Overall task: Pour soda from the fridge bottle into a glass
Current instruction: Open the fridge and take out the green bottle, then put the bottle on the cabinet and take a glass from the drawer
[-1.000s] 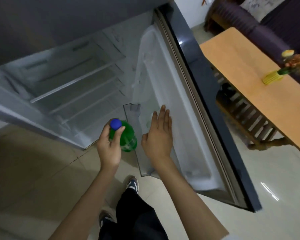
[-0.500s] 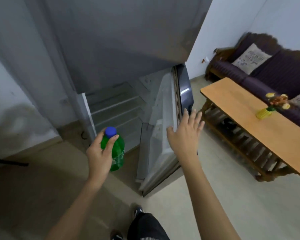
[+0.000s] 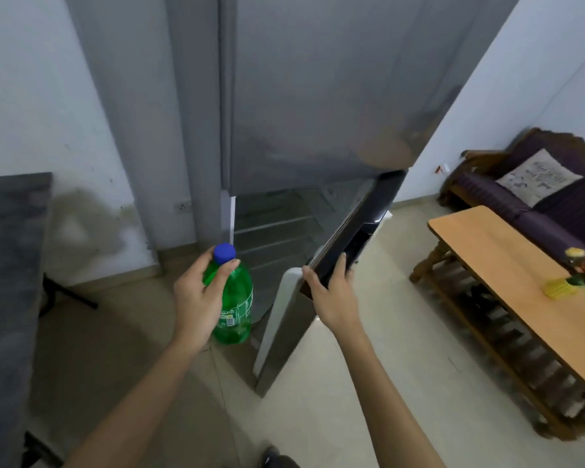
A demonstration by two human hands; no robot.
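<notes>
My left hand (image 3: 200,298) grips a green soda bottle (image 3: 237,305) with a blue cap (image 3: 224,254) by its neck and shoulder, holding it upright in front of the fridge. My right hand (image 3: 333,295) is wrapped over the top edge of the lower fridge door (image 3: 348,244), which stands partly open. Behind the door the fridge shelves (image 3: 271,231) show. The grey upper fridge door (image 3: 318,96) is closed. No glass is in view.
A wooden coffee table (image 3: 507,265) stands at the right with a small yellow vase of flowers (image 3: 568,285). A purple sofa with a cushion (image 3: 537,177) lies behind it. A dark grey surface (image 3: 7,265) fills the left edge. My shoe (image 3: 277,461) shows at the bottom.
My view has risen and pulled back from the fridge. The right hand went from the door's inner face to its top edge, and the door has swung toward closing. The bottle is out.
</notes>
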